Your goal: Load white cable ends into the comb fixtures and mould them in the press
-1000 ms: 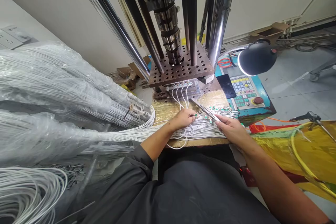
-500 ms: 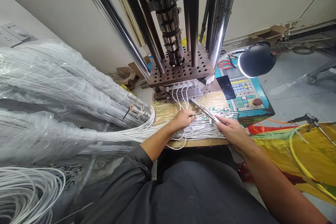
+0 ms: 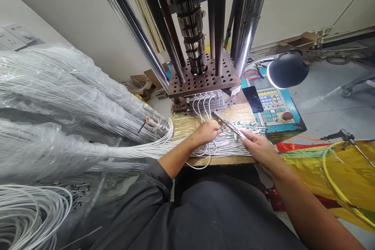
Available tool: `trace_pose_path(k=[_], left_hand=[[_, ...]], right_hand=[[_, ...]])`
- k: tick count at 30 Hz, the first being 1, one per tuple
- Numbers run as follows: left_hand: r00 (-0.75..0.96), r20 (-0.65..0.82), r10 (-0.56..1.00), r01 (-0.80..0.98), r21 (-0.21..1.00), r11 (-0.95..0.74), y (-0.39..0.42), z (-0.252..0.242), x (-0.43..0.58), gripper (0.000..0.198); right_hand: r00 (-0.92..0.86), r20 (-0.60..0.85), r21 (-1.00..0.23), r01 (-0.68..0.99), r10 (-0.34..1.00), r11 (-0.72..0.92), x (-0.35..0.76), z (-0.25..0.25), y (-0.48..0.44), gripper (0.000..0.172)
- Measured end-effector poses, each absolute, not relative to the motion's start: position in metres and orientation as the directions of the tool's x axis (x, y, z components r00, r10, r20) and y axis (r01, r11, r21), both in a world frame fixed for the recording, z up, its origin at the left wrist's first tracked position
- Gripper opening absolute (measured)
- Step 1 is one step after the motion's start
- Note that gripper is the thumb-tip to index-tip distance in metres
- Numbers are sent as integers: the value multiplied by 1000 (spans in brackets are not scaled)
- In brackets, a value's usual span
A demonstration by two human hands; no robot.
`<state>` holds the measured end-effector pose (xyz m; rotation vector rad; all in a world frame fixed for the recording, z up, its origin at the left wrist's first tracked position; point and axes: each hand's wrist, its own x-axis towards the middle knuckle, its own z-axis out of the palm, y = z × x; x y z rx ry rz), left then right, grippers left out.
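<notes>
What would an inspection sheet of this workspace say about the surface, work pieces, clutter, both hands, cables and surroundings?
Surface: cardboard, largely covered by cables.
Work pieces: slim metal bar; green-tipped cable ends around it; four white cables leading under the perforated press plate.
Clutter: red-handled tool and dark flat device on the control console.
Hands: left hand seems to pinch a cable end, exact grip unclear; right hand holds the bar's near end.
Cables: white bundle crossing from the left; plastic-wrapped bundles and a loose coil beyond.
Surroundings: lit lamp; open cardboard box on the floor; yellow sheeting at right.
</notes>
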<state>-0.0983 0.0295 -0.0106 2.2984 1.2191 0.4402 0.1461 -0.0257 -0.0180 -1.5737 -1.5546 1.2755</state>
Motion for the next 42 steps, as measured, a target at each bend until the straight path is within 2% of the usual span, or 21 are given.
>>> trace_pose_path(k=[3,9,13,18,21,24,27,30,32,35,39,42], left_hand=[[573,102,813,668,516,-536,27,-3,-92,18],[660,118,742,702,255,-665,15,-11,-70,18],[652,191,734,694,241,-679,14,-24,-68,18],[602,213,769,689,348,-636,16,-31,-71,16],[534,239,811,601,566,-564,21,-28,-74,16],[331,180,926,470,820,-327,29,-23,-83,21],[104,17,994,323,945,-50,37,-21,-94,36],[172,-126,977,160,982,98,40,-21,-104,32],[241,-168,956,96,984,149,40,-21,-107,26],[175,-189,966,41,982,185,38,-25,-105,23],[47,-230,972,34,973,229,37,-33,-100,24],[103,-211,972,86,976,202,36,-36,-99,25]], right_hand=[[-155,-222,-909,390,963,-147,146,-19,-26,55],[-94,-247,-883,432,964,-184,148,-27,-25,64],[-134,-203,-905,403,970,-134,147,-27,-25,55],[-91,-210,-883,444,973,-149,147,-27,-24,56],[-90,-245,-876,447,965,-180,148,-27,-23,59],[-138,-229,-909,385,964,-161,148,-27,-23,55],[-116,-223,-913,374,968,-165,149,-32,-23,55],[-102,-230,-903,394,968,-173,152,-41,-21,56],[-108,-225,-904,394,968,-166,153,-45,-20,56],[-109,-219,-912,375,970,-164,151,-43,-19,56],[-94,-229,-920,347,969,-184,146,-33,-22,57],[-90,-214,-920,353,973,-170,145,-28,-24,55]])
